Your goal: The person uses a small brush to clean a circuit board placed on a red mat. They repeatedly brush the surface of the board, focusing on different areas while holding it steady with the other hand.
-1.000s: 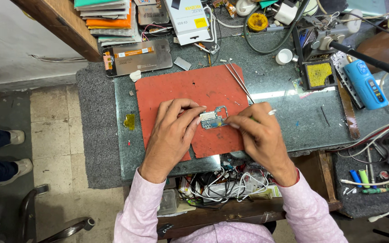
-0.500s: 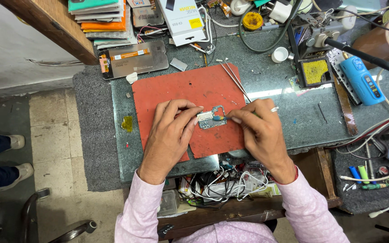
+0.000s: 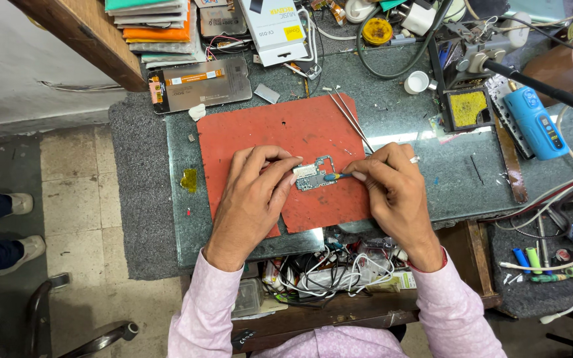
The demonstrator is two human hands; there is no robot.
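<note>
Head view. The board (image 3: 316, 174) lies flat on the red mat (image 3: 270, 132), directly between the two sets of fingertips. The left hand (image 3: 250, 199) has its fingers curled and pressed against the board's left edge, pinning it to the mat. The right hand (image 3: 396, 189) has its fingers closed in a pinch on a small blue-tipped tool (image 3: 337, 176); the tool tip touches the board's right edge, just beyond the right fingertips.

Hazards, as judged from this position:

- Tool slip. The tip bears on the board edge at a shallow angle. Excess pressure could drive it across the board and scrape small parts, or carry it on toward the left fingertips, which lie in line with it.
- Board shift. Only the left fingertips restrain the board. Reduced pressure could let it slide or pivot on the mat under the tool's push.
- Flex. The board is thin and has a cut-out; a levering force at one edge could bend it.
- Tweezers (image 3: 351, 118) lie just beyond the right knuckles, part on the mat and part on the glass top (image 3: 399, 119). A wide move of that hand could knock them.
</note>
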